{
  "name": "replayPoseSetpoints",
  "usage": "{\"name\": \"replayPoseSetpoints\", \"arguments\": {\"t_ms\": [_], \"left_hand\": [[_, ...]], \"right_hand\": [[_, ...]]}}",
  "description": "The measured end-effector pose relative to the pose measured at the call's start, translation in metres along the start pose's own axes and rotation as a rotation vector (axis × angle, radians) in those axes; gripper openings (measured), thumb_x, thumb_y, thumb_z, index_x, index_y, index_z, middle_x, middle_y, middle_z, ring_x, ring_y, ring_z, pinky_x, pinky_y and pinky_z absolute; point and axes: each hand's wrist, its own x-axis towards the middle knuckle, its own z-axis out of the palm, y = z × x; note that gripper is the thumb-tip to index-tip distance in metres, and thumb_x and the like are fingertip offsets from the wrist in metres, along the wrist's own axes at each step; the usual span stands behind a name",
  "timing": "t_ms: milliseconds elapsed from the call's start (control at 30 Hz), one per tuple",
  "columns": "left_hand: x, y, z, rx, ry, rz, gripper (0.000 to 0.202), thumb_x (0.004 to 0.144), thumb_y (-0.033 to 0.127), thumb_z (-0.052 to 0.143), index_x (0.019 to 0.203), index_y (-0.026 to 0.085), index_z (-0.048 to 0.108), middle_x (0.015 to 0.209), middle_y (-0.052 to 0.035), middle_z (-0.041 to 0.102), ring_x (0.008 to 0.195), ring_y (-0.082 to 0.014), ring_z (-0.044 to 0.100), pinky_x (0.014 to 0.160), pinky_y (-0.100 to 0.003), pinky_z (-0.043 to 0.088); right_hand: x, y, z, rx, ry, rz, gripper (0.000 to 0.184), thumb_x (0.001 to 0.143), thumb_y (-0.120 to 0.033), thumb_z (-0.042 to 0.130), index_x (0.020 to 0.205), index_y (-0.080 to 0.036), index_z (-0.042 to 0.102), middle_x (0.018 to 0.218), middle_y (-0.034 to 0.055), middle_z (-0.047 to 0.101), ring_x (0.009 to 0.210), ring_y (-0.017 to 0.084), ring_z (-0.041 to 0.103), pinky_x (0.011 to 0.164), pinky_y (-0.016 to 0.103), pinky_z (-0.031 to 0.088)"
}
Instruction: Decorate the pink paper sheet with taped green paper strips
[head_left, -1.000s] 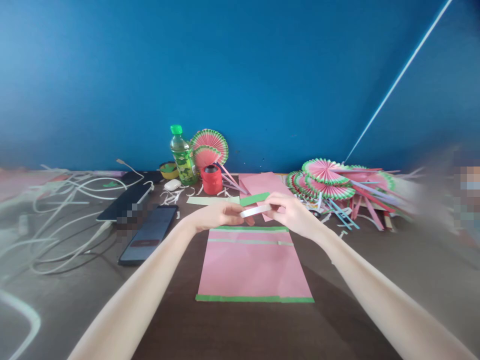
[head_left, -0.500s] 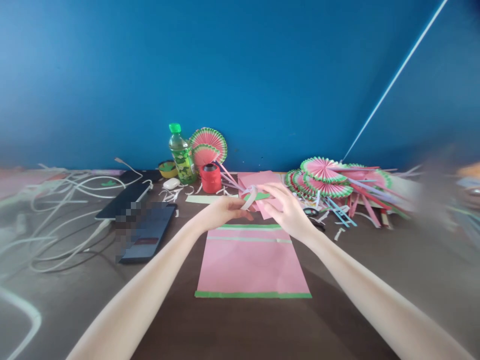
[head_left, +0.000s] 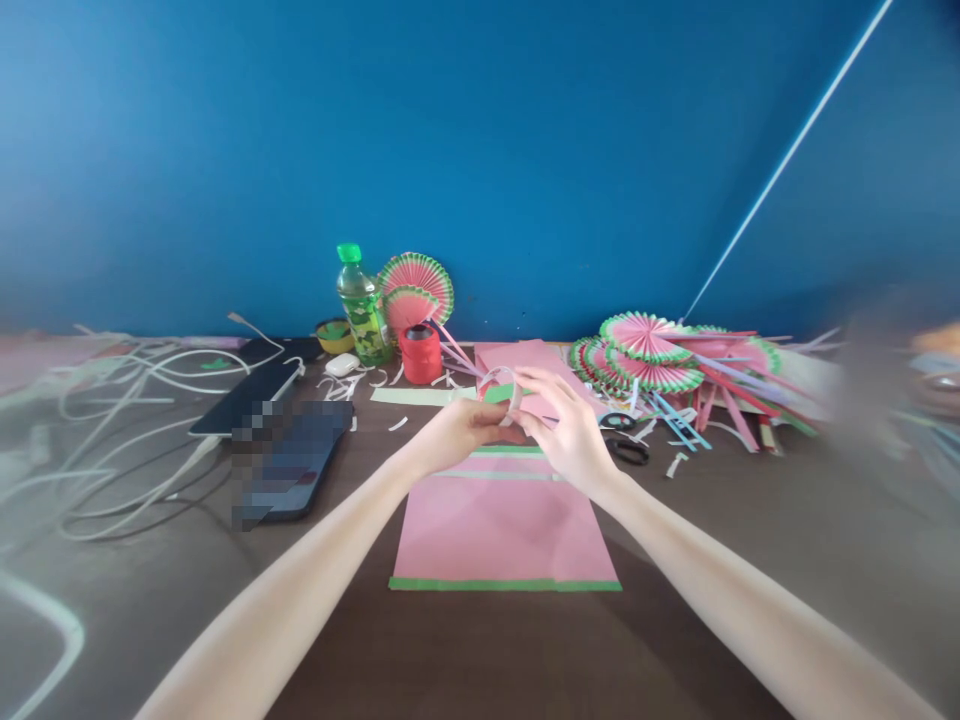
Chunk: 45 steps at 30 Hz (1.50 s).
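Above the far end of a pink paper sheet [head_left: 502, 530] with green edge strips, both hands hold a whitish ring [head_left: 516, 395] that looks like a tape roll. My left hand [head_left: 466, 432] pinches its lower left side. On its right, my right hand [head_left: 566, 430] grips the rim with bent fingers and thumb. Through the ring's opening, pink and green paper shows. The sheet lies flat on the dark table, with pale strips across its far part. Another pink paper [head_left: 536, 358] lies behind the hands.
At the back left stand a green-capped bottle [head_left: 365, 315], a red roll [head_left: 421, 355] and a pleated fan [head_left: 420, 280]. Right are stacked fans [head_left: 649, 345], paper strips and black-handled scissors [head_left: 628, 452]. Phones [head_left: 304, 465] and white cables [head_left: 120, 400] lie left.
The whitish ring has turned, so its round opening now shows. My left hand has shifted slightly right. A small white scrap left of it and more of the scissors are now visible.
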Motion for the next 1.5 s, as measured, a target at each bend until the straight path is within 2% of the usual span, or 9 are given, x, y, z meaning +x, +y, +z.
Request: {"name": "replayPoseSetpoints", "arguments": {"t_ms": [233,400,533,667,833,933,1167,1400,1500], "left_hand": [[-0.0003,-0.0019,0.0012,-0.016,-0.005,-0.026,0.021,0.076,0.028,0.056,0.091,0.017,0.065,0.091,-0.0020,0.068,0.091,-0.0173,0.061,0.083,-0.028,0.047],[-0.0001,-0.0013,0.0010,0.094,0.004,-0.002,0.019,0.078,0.028,0.052,0.087,0.017,0.065,0.088,-0.0015,0.067,0.087,-0.0164,0.061,0.079,-0.026,0.047],[0.0003,0.0011,0.0013,0.185,0.018,-0.005,0.020,0.079,0.028,0.050,0.086,0.018,0.065,0.086,-0.0016,0.067,0.082,-0.0158,0.061,0.076,-0.026,0.047],[0.0004,0.0021,0.0023,0.198,0.029,0.000,0.021,0.079,0.029,0.048,0.083,0.016,0.065,0.082,-0.0020,0.066,0.075,-0.0147,0.061,0.072,-0.026,0.046],[0.0009,0.0003,0.0024,0.158,0.041,0.005,0.021,0.079,0.029,0.047,0.082,0.015,0.063,0.081,-0.0027,0.065,0.070,-0.0122,0.059,0.069,-0.024,0.045],[0.0012,-0.0007,0.0006,0.182,0.066,0.007,0.021,0.080,0.028,0.045,0.081,0.015,0.060,0.076,-0.0015,0.064,0.063,-0.0099,0.054,0.062,-0.022,0.042],[0.0015,-0.0049,-0.0061,0.223,0.068,0.021,0.023,0.081,0.028,0.041,0.080,0.014,0.058,0.061,0.0020,0.052,0.053,-0.0077,0.040,0.050,-0.020,0.031],[0.0025,-0.0035,-0.0065,0.192,0.090,0.055,0.030,0.083,0.032,0.037,0.066,0.014,0.052,0.055,0.0041,0.042,0.050,-0.0071,0.036,0.051,-0.021,0.029],[0.0025,-0.0030,-0.0058,0.208,0.121,0.048,0.029,0.084,0.032,0.036,0.070,0.014,0.054,0.052,0.0051,0.037,0.048,-0.0070,0.033,0.049,-0.021,0.027]], "right_hand": [[-0.0046,0.0015,0.0035,0.020,0.038,0.023,0.032,0.081,-0.025,0.052,0.112,-0.024,0.053,0.122,0.0077,0.053,0.113,0.021,0.048,0.095,0.039,0.040],[-0.0066,0.0012,0.0048,0.012,0.077,0.022,0.031,0.080,-0.025,0.053,0.111,-0.022,0.055,0.120,0.0085,0.055,0.111,0.021,0.050,0.095,0.036,0.040],[-0.0069,0.0005,0.0049,0.000,0.101,0.003,0.026,0.080,-0.025,0.054,0.106,-0.021,0.056,0.117,0.0091,0.057,0.109,0.021,0.052,0.093,0.037,0.042],[-0.0062,0.0001,0.0057,0.028,0.132,-0.003,0.015,0.080,-0.023,0.053,0.095,-0.022,0.057,0.109,0.0072,0.060,0.100,0.020,0.056,0.084,0.035,0.047],[-0.0045,0.0003,0.0059,0.138,0.132,0.100,0.007,0.077,-0.023,0.057,0.083,-0.021,0.055,0.101,0.0055,0.059,0.096,0.019,0.056,0.083,0.035,0.045],[-0.0031,0.0012,0.0051,0.228,0.149,0.163,0.006,0.077,-0.023,0.056,0.078,-0.021,0.051,0.097,0.0049,0.060,0.093,0.018,0.058,0.081,0.034,0.046],[0.0011,-0.0017,-0.0003,0.268,0.133,0.236,0.009,0.078,-0.025,0.054,0.072,-0.021,0.050,0.092,0.0041,0.063,0.088,0.017,0.059,0.071,0.030,0.046],[0.0013,-0.0010,-0.0017,0.213,0.084,0.222,0.007,0.081,-0.026,0.051,0.078,-0.021,0.054,0.084,0.0039,0.063,0.084,0.018,0.059,0.069,0.029,0.045],[0.0009,-0.0008,-0.0012,0.183,0.066,0.198,0.007,0.082,-0.026,0.050,0.078,-0.021,0.053,0.087,0.0035,0.063,0.080,0.016,0.059,0.068,0.028,0.045]]}}
